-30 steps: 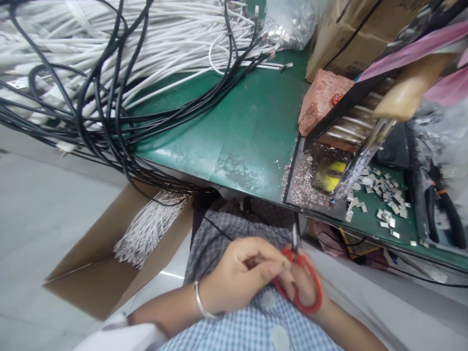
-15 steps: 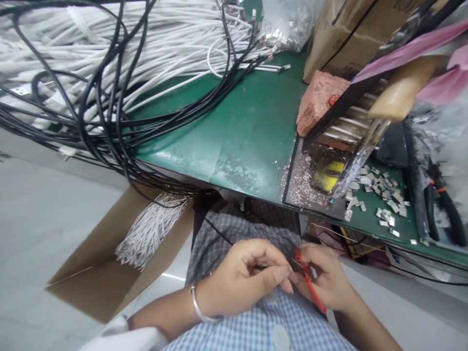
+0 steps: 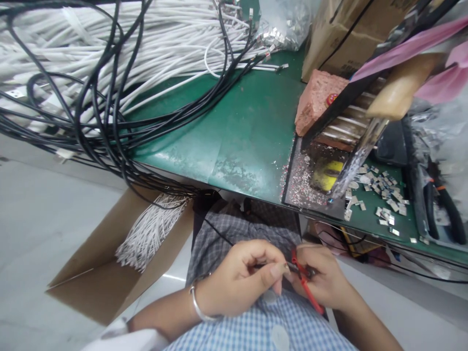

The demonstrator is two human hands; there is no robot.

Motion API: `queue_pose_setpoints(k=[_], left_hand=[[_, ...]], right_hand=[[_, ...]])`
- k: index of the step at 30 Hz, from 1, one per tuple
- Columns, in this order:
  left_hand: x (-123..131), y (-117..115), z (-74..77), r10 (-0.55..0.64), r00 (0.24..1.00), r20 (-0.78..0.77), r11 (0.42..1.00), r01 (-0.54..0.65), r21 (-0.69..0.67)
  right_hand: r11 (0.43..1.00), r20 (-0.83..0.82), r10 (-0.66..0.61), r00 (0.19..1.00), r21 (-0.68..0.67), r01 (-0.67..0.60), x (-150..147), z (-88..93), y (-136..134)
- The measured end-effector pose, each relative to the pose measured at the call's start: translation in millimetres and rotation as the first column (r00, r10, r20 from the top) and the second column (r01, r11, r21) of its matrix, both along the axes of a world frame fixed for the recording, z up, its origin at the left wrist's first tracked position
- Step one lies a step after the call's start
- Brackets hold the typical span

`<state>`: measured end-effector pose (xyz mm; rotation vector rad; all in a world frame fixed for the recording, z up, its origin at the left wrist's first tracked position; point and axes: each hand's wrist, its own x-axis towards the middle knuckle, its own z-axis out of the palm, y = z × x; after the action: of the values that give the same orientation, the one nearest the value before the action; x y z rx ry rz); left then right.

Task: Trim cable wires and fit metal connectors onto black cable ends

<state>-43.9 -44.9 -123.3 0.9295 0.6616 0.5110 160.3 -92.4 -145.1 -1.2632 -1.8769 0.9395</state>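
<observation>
Pinching black cable in left hand between thumb and forefinger, in front of green workbench | clasping red-handled scissors in right hand, blades toward left fingertips, likewise before workbench | on workbench: heap of white cables at left, small metal pieces at right | below workbench's left front edge: cardboard box

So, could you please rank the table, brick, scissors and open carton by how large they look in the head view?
1. Table
2. Open carton
3. Brick, partly covered
4. Scissors, judged by what shows; the right hand hides part.
</observation>
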Motion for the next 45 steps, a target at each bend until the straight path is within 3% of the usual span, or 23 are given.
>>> queue_pose_setpoints(k=[12,22,27,31,36,45], left_hand=[[0,2,2.0,-0.010,1.000,-0.013,1.000,0.010,-0.002],[3,-8,-9.9,0.114,0.962,0.248,0.970,-0.054,-0.238],[4,-8,-7.9,0.198,0.946,0.255,0.941,-0.110,-0.319],[7,-9,-11.7,0.280,0.899,0.337,0.943,-0.192,-0.271],[7,-5,-11.1,0.288,0.876,0.386,0.954,-0.228,-0.195],[5,-6,-9.7,0.230,0.912,0.339,0.964,-0.166,-0.208]], right_hand=[[0.999,0.050,0.029,0.998,0.017,-0.030,2,-1.0,-2],[0.999,-0.019,-0.028,0.999,0.039,0.029,-10,-4.7,-4],[0.994,-0.093,-0.103,0.990,-0.037,0.100,-22,-4.3,-4],[0.980,-0.157,-0.143,0.977,-0.159,0.118,-41,-4.9,-9],[0.961,-0.171,-0.181,0.969,-0.240,0.137,-45,-6.7,-12],[0.993,-0.079,-0.114,0.990,-0.034,0.112,-10,0.5,5]])
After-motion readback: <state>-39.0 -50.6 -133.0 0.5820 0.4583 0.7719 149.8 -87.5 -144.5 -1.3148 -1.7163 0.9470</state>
